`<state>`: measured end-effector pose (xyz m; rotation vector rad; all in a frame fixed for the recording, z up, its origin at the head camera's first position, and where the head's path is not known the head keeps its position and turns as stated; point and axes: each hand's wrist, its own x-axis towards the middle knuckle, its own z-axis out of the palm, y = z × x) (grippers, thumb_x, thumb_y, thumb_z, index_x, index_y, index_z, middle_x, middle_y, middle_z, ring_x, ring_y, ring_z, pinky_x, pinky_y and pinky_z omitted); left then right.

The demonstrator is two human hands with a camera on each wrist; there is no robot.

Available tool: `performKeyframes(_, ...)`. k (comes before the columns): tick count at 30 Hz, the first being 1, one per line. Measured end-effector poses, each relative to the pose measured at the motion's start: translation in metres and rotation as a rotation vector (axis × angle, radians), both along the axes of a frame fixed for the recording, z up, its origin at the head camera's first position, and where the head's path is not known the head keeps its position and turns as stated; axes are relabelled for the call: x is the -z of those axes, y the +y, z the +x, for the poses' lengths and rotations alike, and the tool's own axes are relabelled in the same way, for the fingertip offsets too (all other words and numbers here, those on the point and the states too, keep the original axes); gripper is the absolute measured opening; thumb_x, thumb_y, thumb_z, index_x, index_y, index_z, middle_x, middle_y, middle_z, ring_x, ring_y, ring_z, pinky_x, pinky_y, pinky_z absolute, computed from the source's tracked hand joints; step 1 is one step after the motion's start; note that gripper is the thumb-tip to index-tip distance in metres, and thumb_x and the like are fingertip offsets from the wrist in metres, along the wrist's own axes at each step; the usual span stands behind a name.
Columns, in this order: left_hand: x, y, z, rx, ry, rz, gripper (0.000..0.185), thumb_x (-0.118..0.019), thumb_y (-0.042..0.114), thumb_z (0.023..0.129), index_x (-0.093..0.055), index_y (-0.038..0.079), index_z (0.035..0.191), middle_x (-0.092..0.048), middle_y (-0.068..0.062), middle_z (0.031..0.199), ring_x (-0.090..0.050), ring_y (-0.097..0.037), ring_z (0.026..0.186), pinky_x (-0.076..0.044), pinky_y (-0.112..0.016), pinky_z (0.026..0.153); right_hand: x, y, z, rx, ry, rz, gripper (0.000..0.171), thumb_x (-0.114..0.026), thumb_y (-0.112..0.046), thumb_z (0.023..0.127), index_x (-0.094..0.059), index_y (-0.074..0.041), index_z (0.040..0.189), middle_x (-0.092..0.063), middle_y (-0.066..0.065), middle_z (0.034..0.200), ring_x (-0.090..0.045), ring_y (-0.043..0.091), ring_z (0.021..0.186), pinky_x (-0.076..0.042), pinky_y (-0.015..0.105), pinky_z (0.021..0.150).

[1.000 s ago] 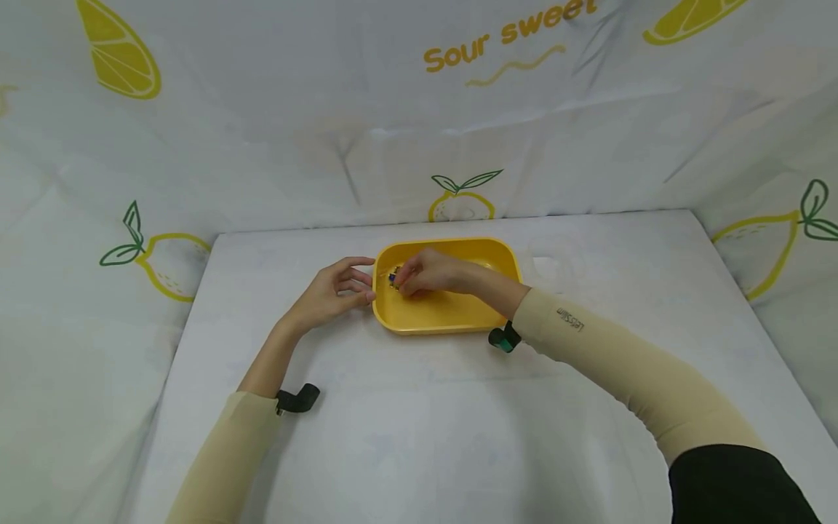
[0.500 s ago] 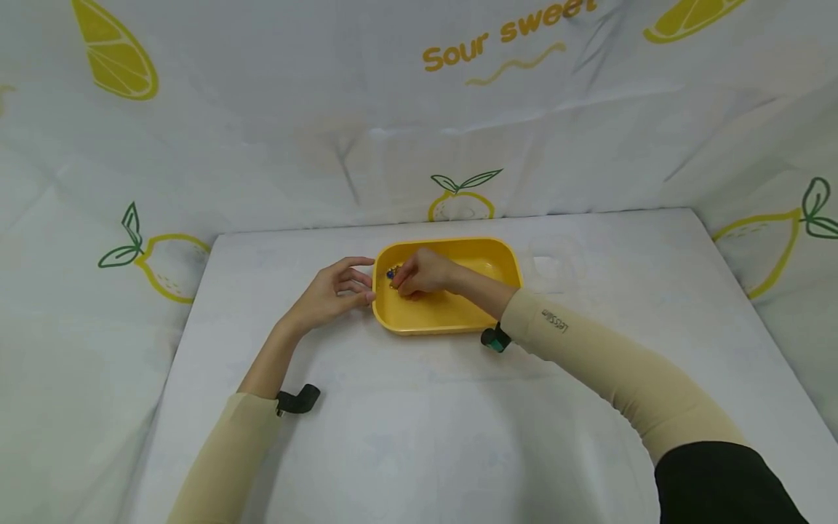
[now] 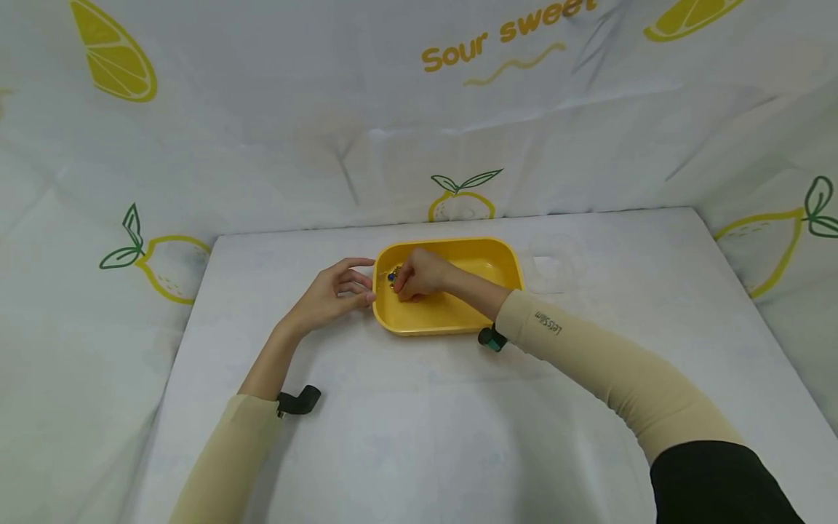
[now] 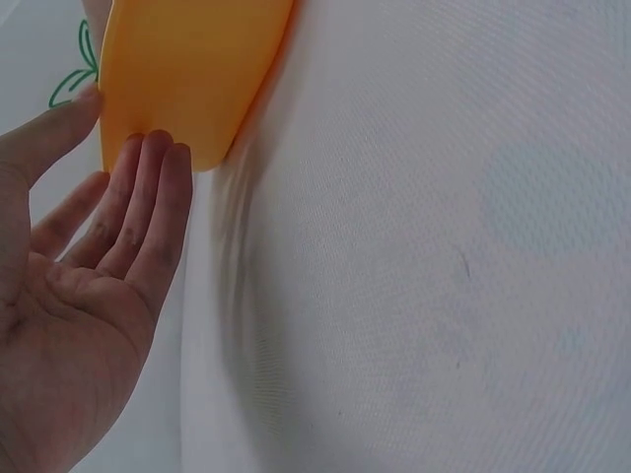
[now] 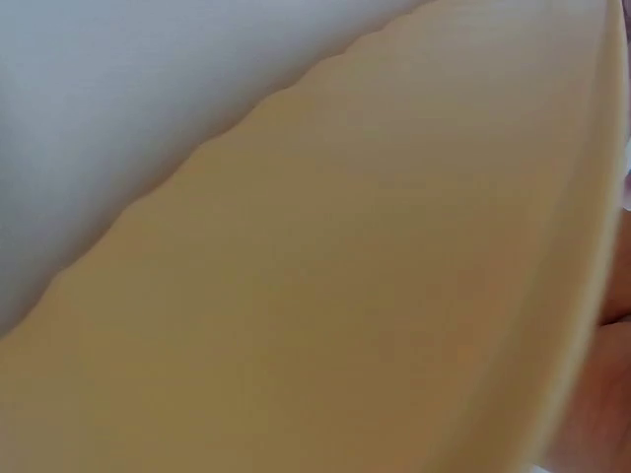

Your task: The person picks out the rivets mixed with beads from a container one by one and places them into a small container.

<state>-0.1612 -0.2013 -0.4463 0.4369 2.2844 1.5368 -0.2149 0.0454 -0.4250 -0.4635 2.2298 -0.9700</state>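
Overhead view of a yellow tray (image 3: 458, 313) set with its long axis running left to right across the white table (image 3: 419, 422), near the table's far edge. The right hand (image 3: 422, 274) reaches in over the tray's near right rim and lies inside its left end, fingers curled down around a small dark-blue object (image 3: 392, 276) (too small here to identify; a glint of metal shows beside it), which sits in the tray's left far corner, just left of the knuckles and partly covered by them. The grip appears to be a pinch, though the fingertips themselves are hidden. The left hand (image 3: 330, 293) lies outside the tray on the table, palm turned toward the tray's short left wall; its fingers (image 4: 148, 202) are straight and together, their tips touching the wall's outer face (image 4: 187, 79), the thumb set apart against the upper rim, and it holds nothing. The small object thus lies between the two hands, separated from the left by the tray wall alone, with the right hand directly upon it and therefore the nearer. The right wrist view shows only the tray's inner floor at close range, blurred. Both forearms wear beige sleeves (image 3: 609, 371); a lemon-printed cloth (image 3: 458, 109) backs the table.
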Motion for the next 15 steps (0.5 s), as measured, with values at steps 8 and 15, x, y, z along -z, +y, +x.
performKeyframes(8,-0.0006,-0.0007,0.0000,0.001,0.006,-0.004,0.066,-0.081,0.010,0.098,-0.051,0.010,0.157,-0.072,-0.023,0.126,-0.075,-0.017,0.100,-0.063,-0.021,0.087,0.0010,-0.0033,0.0024,-0.007,0.053,0.024,0.006,-0.083,-0.005,0.095,-0.082,0.000,0.097,-0.076,0.006,0.088,-0.063,0.009,0.067,-0.057,0.016,0.064)
performKeyframes(15,0.0007,-0.0006,0.0007,0.008,0.010,0.005,0.065,-0.080,0.009,0.099,-0.051,0.009,0.157,-0.071,-0.023,0.126,-0.075,-0.015,0.098,-0.063,-0.021,0.087,0.0026,-0.0015,0.0030,-0.034,0.094,0.044,0.007,-0.085,-0.008,0.093,-0.083,-0.002,0.094,-0.077,0.005,0.085,-0.060,0.009,0.069,-0.052,0.015,0.063)
